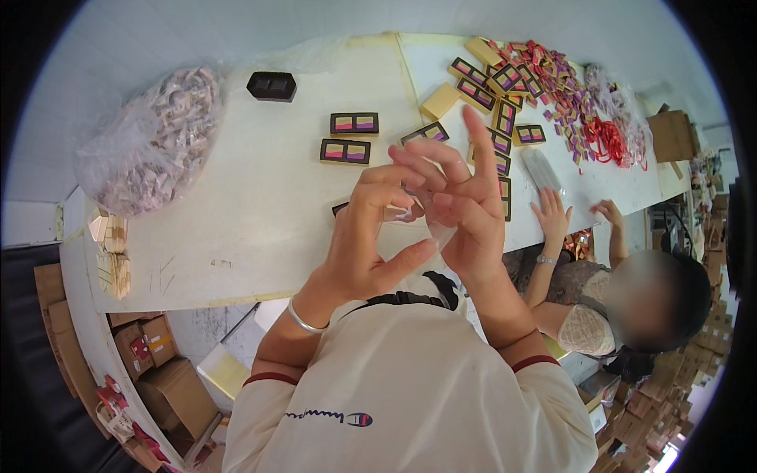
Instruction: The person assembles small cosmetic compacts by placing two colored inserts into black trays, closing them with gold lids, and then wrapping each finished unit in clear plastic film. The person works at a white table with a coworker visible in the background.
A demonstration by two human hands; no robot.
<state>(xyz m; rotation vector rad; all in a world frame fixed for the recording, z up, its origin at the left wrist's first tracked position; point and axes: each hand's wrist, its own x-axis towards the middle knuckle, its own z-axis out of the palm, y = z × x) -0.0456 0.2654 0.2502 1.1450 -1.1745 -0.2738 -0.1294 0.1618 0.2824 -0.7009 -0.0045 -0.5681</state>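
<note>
Above the table's front edge, my two hands meet around a thin piece of clear plastic (444, 233); its exact kind is hard to make out. My left hand (367, 229) has curled fingers and its thumb reaches toward the plastic. My right hand (473, 213) pinches it with thumb and bent fingers, the index finger pointing up. Beyond my left hand lie two small black boxes, one nearer (344, 151) and one farther (354, 124), each with a pink and a purple pack in its two compartments. Another such box (426, 134) is partly hidden behind my fingers.
Many filled black boxes (505, 117) and gold boxes (440, 101) crowd the right, beside loose small packs (544, 79) and red ribbons (605, 138). A bulging plastic bag (169, 134) and empty black tray (272, 85) lie left. A co-worker's hand (552, 213) rests at right.
</note>
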